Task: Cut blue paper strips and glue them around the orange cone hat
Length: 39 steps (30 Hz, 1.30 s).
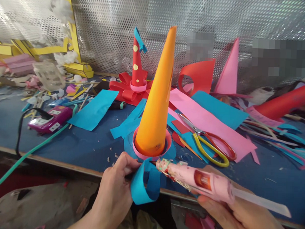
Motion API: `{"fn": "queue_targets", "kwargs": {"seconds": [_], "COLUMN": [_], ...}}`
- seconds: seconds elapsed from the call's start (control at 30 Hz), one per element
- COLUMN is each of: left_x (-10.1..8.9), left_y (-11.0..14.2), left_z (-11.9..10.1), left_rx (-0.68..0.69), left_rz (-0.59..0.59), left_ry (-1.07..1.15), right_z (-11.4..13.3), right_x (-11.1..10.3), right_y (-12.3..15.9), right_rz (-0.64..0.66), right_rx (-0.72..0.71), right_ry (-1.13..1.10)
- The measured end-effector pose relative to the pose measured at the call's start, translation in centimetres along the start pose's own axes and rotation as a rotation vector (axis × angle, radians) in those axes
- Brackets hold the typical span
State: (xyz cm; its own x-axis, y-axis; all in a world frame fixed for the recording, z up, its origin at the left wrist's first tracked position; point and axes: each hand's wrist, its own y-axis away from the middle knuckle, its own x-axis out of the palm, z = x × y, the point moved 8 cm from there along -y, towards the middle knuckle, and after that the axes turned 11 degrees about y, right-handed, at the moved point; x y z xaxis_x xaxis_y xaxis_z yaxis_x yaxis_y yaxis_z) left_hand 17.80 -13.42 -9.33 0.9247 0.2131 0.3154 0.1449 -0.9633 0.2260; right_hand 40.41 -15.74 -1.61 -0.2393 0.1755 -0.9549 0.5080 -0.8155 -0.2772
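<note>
My left hand (pixel 117 183) pinches a looped strip of blue paper (pixel 142 191) at the table's front edge. In my right hand (pixel 226 210) is a pink hot glue gun (pixel 200 179), a clear glue stick jutting from its back end. Its nozzle, crusted with dried glue, points left at the top of the blue loop; whether it touches is hard to tell. Directly behind stands an orange paper cone (pixel 154 118), upright inside a pink paper ring (pixel 168 145) on a blue paper base (pixel 128 143).
Scissors (pixel 211 146) with yellow and red handles lie right of the cone on pink paper (pixel 192 109). A purple power strip (pixel 51 119) with a green cable sits left. Behind stand a dotted red cone (pixel 137 67) and a pink cone (pixel 230 73). Scraps clutter the far left.
</note>
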Motion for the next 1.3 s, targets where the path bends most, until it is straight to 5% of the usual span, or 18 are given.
{"fn": "queue_targets", "kwargs": {"seconds": [0.3,0.8,1.03,1.3], "left_x": [0.1,0.4,0.7,0.5], "left_y": [0.1,0.0,0.2,0.1], "left_z": [-0.4,-0.8,-1.0,-0.7], "left_rx": [0.117,0.12,0.103,-0.011], "left_rz": [0.134,0.104,0.116,0.013], "left_ry": [-0.065,-0.055,-0.069,0.032], "right_z": [0.2,3.1,1.9,3.1], "right_x": [0.2,-2.1,-1.2,-2.1], "right_y": [0.2,-1.0,-0.5,-0.8], "right_rz": [-0.01,-0.186,-0.111,-0.216], "right_rx": [-0.008,-0.174,-0.108,-0.125], "right_ry": [0.046,-0.048,0.136,0.099]}}
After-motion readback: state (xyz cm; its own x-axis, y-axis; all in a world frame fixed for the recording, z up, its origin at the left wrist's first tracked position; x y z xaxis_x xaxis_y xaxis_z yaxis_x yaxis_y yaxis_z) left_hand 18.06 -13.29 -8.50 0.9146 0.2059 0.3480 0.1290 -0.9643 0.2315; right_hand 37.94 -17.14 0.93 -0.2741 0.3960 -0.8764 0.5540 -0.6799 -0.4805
